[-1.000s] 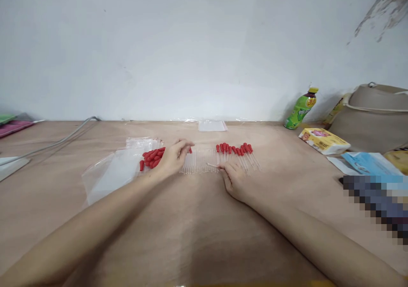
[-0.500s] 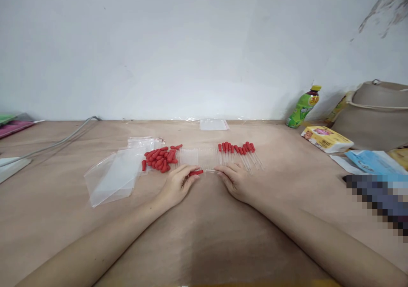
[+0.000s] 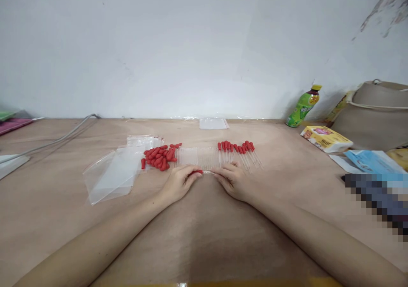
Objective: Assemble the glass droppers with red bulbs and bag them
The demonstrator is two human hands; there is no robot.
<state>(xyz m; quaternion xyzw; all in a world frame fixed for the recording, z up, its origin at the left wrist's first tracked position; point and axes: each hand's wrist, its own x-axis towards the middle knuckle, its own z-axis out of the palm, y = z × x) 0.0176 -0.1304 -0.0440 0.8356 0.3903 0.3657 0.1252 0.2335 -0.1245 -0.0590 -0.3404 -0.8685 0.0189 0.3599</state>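
Note:
Between its thumb and fingers my left hand [image 3: 181,184] pinches a red rubber bulb [image 3: 199,172]. My right hand [image 3: 232,180] is closed on a thin glass tube [image 3: 208,172], whose end meets the bulb's open end. Behind my hands lies a row of clear glass tubes [image 3: 199,156]. A pile of red bulbs [image 3: 159,156] is to the left of that row. On its right are several glass droppers fitted with red bulbs [image 3: 244,148]. Clear plastic bags [image 3: 114,172] lie left of the pile.
A small bag [image 3: 213,123] lies by the wall. At the right are a green bottle [image 3: 304,107], a yellow tissue pack [image 3: 325,138], a beige bag [image 3: 372,117], a blue packet [image 3: 369,161] and a pixelated dark object [image 3: 376,197]. A grey cable [image 3: 63,137] runs along the left.
The glass tube and the red bulb, apart before, now touch end to end. My left fingers cover more of the bulb, and my right fingertips have shifted slightly left.

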